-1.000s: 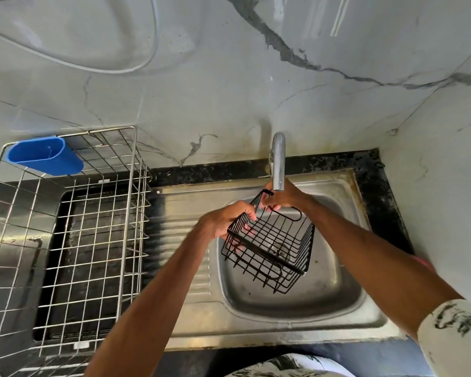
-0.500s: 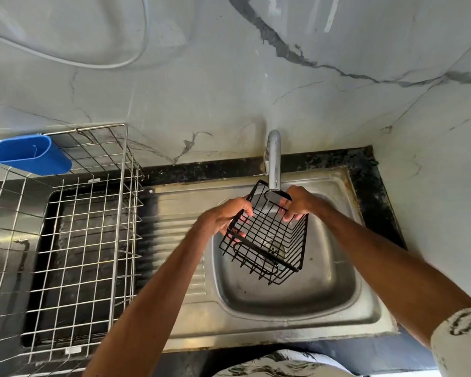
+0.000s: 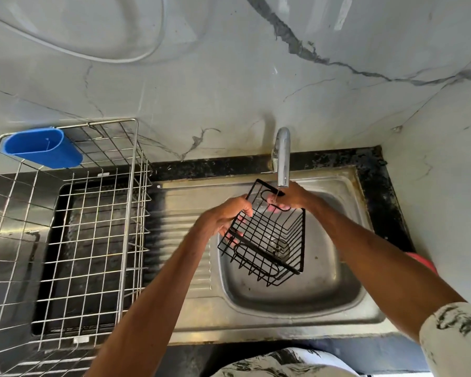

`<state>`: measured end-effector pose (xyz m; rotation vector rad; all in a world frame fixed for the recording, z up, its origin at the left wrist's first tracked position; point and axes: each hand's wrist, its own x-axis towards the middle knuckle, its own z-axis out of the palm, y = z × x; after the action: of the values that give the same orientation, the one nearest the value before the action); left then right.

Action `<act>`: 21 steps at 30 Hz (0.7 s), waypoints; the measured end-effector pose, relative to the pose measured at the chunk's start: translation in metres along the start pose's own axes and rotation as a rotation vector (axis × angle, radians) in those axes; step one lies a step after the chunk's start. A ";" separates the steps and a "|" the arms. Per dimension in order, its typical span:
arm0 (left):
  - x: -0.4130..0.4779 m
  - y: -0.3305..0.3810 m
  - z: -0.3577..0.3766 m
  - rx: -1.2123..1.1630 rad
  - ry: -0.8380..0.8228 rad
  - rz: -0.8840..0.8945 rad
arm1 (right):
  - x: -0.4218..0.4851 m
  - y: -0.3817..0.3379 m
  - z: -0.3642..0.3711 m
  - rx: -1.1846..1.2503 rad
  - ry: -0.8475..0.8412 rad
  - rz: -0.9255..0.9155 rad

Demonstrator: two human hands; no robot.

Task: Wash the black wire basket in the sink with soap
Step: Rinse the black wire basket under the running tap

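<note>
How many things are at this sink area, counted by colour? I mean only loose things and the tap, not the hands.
Black: 1, the black wire basket
Silver: 2, the dish rack and the tap
Blue: 1, the cup on the rack
Red: 1, an object mostly hidden behind the right arm
Total: 5

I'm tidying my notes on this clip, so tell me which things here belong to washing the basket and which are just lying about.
In use:
black wire basket
left hand
right hand
tap
sink

Lying about:
silver dish rack
blue holder
red thing behind the right forearm
</note>
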<state>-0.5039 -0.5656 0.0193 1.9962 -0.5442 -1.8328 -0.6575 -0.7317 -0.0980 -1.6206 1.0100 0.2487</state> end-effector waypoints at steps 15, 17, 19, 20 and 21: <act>0.008 -0.030 0.032 0.236 0.443 0.198 | -0.025 0.017 0.029 0.450 0.067 0.153; 0.004 -0.038 0.042 0.218 0.473 0.183 | -0.025 0.007 0.033 0.437 0.106 0.120; 0.004 -0.045 0.046 0.132 0.435 0.161 | -0.023 -0.002 0.030 0.415 0.135 0.106; 0.005 -0.047 0.045 0.064 0.394 0.130 | -0.024 -0.006 0.027 0.394 0.127 0.109; 0.008 -0.048 0.042 -0.014 0.352 0.096 | -0.023 -0.007 0.024 0.364 0.114 0.110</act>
<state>-0.5441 -0.5293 -0.0160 2.1762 -0.5076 -1.3817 -0.6582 -0.7001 -0.0856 -1.2619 1.1600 0.0413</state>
